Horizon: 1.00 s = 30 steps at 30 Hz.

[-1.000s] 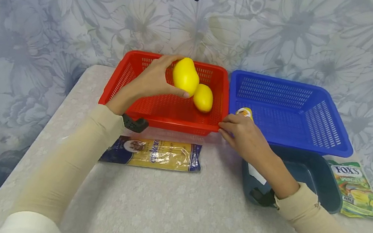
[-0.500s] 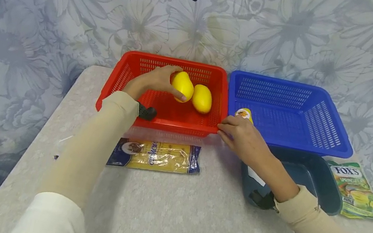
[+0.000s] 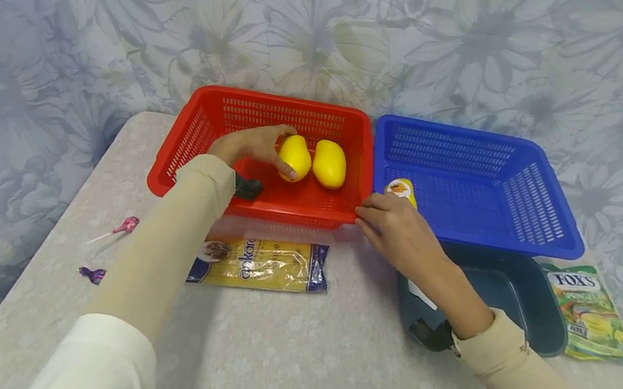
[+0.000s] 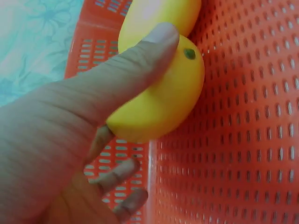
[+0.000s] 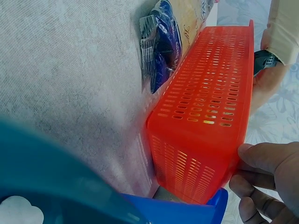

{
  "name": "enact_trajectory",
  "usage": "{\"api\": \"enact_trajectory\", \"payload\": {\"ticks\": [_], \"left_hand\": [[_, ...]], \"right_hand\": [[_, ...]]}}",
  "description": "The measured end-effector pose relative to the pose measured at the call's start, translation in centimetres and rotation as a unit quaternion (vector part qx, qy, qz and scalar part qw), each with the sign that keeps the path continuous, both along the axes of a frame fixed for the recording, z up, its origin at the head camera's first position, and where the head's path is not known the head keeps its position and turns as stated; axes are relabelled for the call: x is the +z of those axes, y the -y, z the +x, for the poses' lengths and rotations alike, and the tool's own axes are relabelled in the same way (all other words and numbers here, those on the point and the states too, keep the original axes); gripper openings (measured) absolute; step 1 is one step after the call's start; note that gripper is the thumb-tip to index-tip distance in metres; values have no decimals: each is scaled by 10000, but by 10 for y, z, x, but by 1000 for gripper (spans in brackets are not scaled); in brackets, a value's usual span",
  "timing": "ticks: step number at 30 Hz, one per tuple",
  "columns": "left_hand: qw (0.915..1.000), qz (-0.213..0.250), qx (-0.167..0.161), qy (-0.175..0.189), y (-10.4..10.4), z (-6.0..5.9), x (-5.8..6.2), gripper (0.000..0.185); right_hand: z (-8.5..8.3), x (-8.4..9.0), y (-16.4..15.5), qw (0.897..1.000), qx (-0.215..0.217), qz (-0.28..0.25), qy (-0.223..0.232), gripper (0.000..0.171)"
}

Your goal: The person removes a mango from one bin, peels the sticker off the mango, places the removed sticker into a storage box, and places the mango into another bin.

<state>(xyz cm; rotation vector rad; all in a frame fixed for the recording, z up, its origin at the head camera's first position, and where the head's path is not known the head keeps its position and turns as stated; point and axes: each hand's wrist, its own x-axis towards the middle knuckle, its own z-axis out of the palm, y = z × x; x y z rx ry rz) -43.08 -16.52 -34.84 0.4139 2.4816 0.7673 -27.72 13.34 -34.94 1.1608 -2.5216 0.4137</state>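
Observation:
My left hand [image 3: 284, 151] reaches into the red basket [image 3: 197, 133] and grips a yellow mango-shaped fruit [image 3: 297, 159], thumb on its near side and fingers over the far side. In the left wrist view the thumb [image 4: 140, 60] lies across the fruit [image 4: 163, 98], which sits low against the basket floor [image 4: 243, 140]. A second yellow fruit [image 3: 330, 164] lies right beside it. My right hand [image 3: 366, 218] holds the basket's front right corner; the right wrist view shows the thumb and fingers [image 5: 266, 182] at the rim of the basket [image 5: 205, 107].
A blue basket [image 3: 533, 213] stands to the right with a small yellow-orange item [image 3: 402, 190] at its near left corner. A dark teal tray [image 3: 519, 294], a Fox's candy bag [image 3: 587, 313], a pasta packet [image 3: 258, 262], a lollipop [image 3: 121, 227] and a purple sweet [image 3: 92, 274] lie on the table.
My left hand has lowered the yellow fruit from above the red basket down beside the other fruit. The right hand has stayed at the basket's corner.

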Motion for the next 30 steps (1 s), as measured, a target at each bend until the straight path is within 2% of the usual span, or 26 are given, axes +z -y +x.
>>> {"api": "enact_trajectory", "payload": {"ticks": [5, 9, 15, 22, 26, 30], "left_hand": [[9998, 96, -95, 159, 2, -2, -11, 97], [9997, -230, -119, 12, 2, -4, -14, 101], [9969, -714, -242, -226, -2, -8, -12, 108], [9960, -825, -219, -247, -2, -6, -7, 114], [9962, -804, -191, -274, 1, -4, 1, 114], [9933, -995, -251, -534, 4, -1, 12, 107]], "right_hand": [[0, -2, 2, 10000, 4, 2, 28, 18], [1, -3, 2, 10000, -67, 27, 24, 18], [0, -1, 0, 9999, -131, 55, -8, 18], [0, -1, 1, 9999, -133, 55, -12, 19], [0, 0, 0, 9999, -126, 16, 2, 19], [0, 1, 0, 9999, -138, 1, 62, 18]]}}
